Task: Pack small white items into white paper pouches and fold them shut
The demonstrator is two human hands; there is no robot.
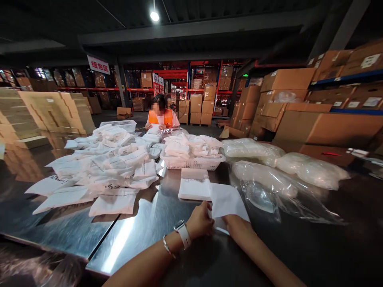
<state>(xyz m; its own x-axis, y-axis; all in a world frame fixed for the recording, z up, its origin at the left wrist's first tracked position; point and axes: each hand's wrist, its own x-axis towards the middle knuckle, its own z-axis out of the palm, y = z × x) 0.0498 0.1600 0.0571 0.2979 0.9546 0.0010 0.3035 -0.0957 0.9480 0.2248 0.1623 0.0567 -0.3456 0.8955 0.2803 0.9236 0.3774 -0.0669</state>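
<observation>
Tabletop [143, 235] of shiny metal bears a white basket [193, 163], warehouse cartons [196, 104] standing beyond it. The basket holds heaped white packets [194, 146]; more lie left of it, plastic bags [265, 177] right. Nearer than the basket, the left hand [200, 220] pinches a white pouch [228, 198]; the right hand's [236, 224] grip, hidden behind it, I cannot tell.

Warehouse interior: one hanging lamp [154, 16] burning white between 11 and 12 o'clock.
A dark ceiling [209, 8] is spanning 12 o'clock, and red-beamed racking [189, 77] with blue uprights is standing below it, holding brown cartons. A white sign [98, 64] with red characters is hanging at 10; a small green sign [245, 75] is glowing between 1 and 2. Cardboard stacks are rising at 2 [284, 81] and 9. Dark floor [103, 117] is showing between 9 and 10; a metal table [119, 241] is reflecting light at 7.
</observation>
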